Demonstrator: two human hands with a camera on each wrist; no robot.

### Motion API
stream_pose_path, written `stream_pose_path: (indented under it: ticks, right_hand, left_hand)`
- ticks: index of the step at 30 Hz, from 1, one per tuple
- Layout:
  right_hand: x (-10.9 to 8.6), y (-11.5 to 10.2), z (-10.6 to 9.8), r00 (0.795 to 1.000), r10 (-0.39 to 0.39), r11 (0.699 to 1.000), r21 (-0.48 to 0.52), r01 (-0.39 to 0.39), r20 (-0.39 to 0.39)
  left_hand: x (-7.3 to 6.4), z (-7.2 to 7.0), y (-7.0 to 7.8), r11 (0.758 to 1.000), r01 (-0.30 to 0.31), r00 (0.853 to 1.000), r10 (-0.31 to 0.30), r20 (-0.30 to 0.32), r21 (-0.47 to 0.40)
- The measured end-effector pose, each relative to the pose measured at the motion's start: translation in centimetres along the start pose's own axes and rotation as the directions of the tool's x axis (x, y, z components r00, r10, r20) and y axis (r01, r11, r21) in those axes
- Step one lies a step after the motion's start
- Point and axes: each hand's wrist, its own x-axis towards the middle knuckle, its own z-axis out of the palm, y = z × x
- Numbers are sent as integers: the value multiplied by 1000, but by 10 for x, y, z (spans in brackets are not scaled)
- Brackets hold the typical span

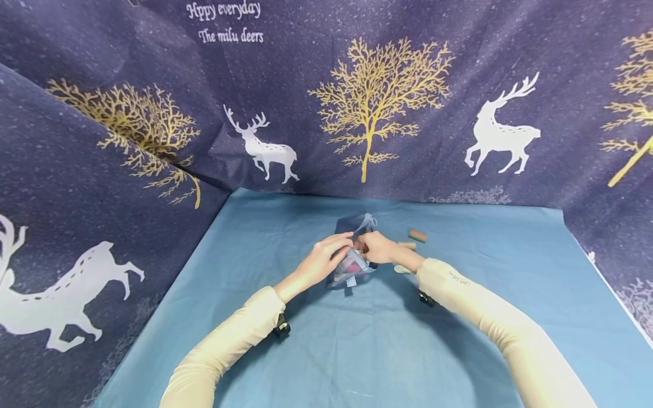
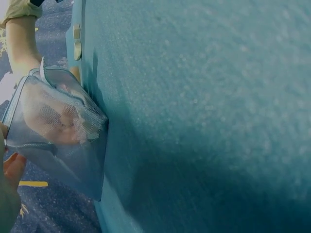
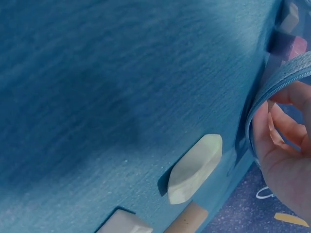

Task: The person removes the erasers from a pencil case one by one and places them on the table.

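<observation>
A blue mesh zip pouch [image 1: 349,223] stands tilted on the table, its zipped mouth spread apart. My left hand [image 1: 329,252] grips the pouch's left edge between thumb and fingers; only part of that hand shows in the left wrist view. My right hand [image 1: 376,247] reaches in through the mouth, past the zipper edge [image 3: 277,87]. Through the mesh [image 2: 73,165] its fingers look bent, and I cannot tell whether they hold anything. A pink eraser-like block [image 3: 297,47] and a greyish block [image 3: 290,18] lie inside the pouch.
Right of the pouch lie a striped multicoloured block [image 1: 418,235], a tan block [image 1: 407,245] and a pale green pointed block [image 3: 194,170]. A light grey block [image 3: 124,223] shows at the lower edge of the right wrist view. Behind the blue-covered table [image 1: 306,362] hangs a deer-print cloth [image 1: 408,170].
</observation>
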Motion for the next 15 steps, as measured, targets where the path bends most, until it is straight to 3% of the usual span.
stream_pose_path:
  ticks: [6,15]
  right_hand:
    - [-2,4,-1,1000,-2,1000,30,2,3]
    - [-7,13,-4,995,-74,997,-9,73,-70]
  left_hand:
    - [0,1,0,1000,-14,1000,14,-2,17]
    - [1,4,0,999,-39,999,39,-15,10]
